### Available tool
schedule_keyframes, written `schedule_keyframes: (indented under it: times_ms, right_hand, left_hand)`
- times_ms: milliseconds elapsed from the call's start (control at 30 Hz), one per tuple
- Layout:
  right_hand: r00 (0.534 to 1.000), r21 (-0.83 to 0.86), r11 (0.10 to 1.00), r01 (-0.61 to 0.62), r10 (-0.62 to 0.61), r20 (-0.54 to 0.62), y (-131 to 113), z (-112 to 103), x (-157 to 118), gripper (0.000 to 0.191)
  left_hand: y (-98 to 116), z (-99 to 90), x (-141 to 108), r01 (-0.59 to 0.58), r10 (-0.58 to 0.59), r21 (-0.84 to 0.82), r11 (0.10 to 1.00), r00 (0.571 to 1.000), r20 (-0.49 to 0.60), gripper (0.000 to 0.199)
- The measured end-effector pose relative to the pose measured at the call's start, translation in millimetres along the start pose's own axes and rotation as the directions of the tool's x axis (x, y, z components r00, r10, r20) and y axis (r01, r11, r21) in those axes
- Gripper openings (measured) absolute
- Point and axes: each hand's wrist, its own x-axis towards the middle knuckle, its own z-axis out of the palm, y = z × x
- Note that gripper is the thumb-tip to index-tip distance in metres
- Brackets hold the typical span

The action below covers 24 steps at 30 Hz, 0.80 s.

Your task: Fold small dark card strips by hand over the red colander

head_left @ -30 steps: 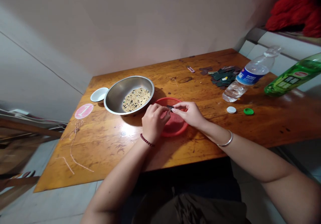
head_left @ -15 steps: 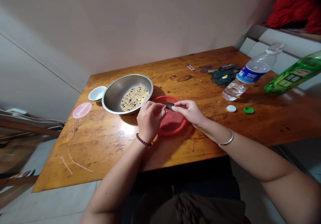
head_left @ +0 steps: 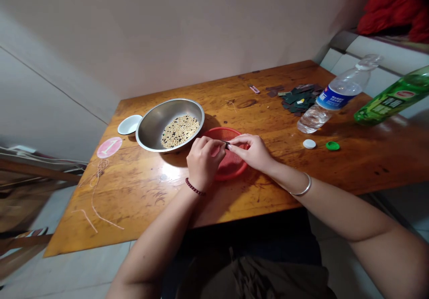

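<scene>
Over the red plastic basket (head_left: 241, 169), both hands meet at a small dark, flat piece (head_left: 227, 145). My right hand (head_left: 255, 152) pinches it between thumb and fingers. My left hand (head_left: 204, 160), closed with thumb and fingertips together, touches the piece's left end; its fingers hide part of it. To the left of the basket stands a steel bowl (head_left: 147, 131) with pale and black beans (head_left: 180, 131) in it. A pile of dark green and brown flat pieces (head_left: 298, 100) lies toward the back right.
A clear bottle (head_left: 338, 93) and a green bottle (head_left: 390, 100) stand at the right, with a white cap (head_left: 309, 144) and a green cap (head_left: 333, 145) before them. A white bowl (head_left: 129, 124), a pink disc (head_left: 110, 147) and loose string (head_left: 95, 196) lie left. A pink cutter (head_left: 254, 89) lies near the wall.
My left hand has moved slightly right, and the hands are closer together. The dark piece has turned, so less of its face shows.
</scene>
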Motion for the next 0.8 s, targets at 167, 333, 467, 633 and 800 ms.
schedule_keyframes:
  times_ms: [167, 333, 467, 633, 800]
  right_hand:
    - [1.000, -0.019, 1.000, 0.004, -0.004, -0.002, 1.3, 0.2, -0.9, 0.009]
    - [1.000, -0.001, 1.000, -0.010, 0.010, -0.005, 0.6, 0.5, -1.3, 0.009]
    - [0.999, 0.038, 0.998, -0.043, 0.044, -0.003, 0.4, 1.5, -1.5, 0.011]
    - [0.999, 0.058, 0.997, -0.049, 0.048, 0.018, 3.5, 3.2, -1.0, 0.010]
    - [0.999, 0.024, 0.999, -0.042, 0.041, 0.010, 5.2, 1.6, 0.8, 0.010]
  left_hand:
    - [0.4, -0.9, -0.4, 0.024, -0.024, 0.027, 0.999, 1.000, -0.010, 0.007]
    - [1.6, -0.5, -0.4, 0.050, -0.050, -0.018, 0.999, 0.998, 0.030, 0.006]
    - [2.6, -1.4, 0.5, 0.106, -0.106, -0.012, 0.994, 0.994, 0.014, 0.006]
    - [3.0, -2.4, 0.9, 0.083, -0.082, -0.020, 0.996, 0.995, 0.062, 0.005]
    - [2.2, 0.9, 0.6, 0.108, -0.107, -0.023, 0.994, 0.993, 0.054, 0.005]
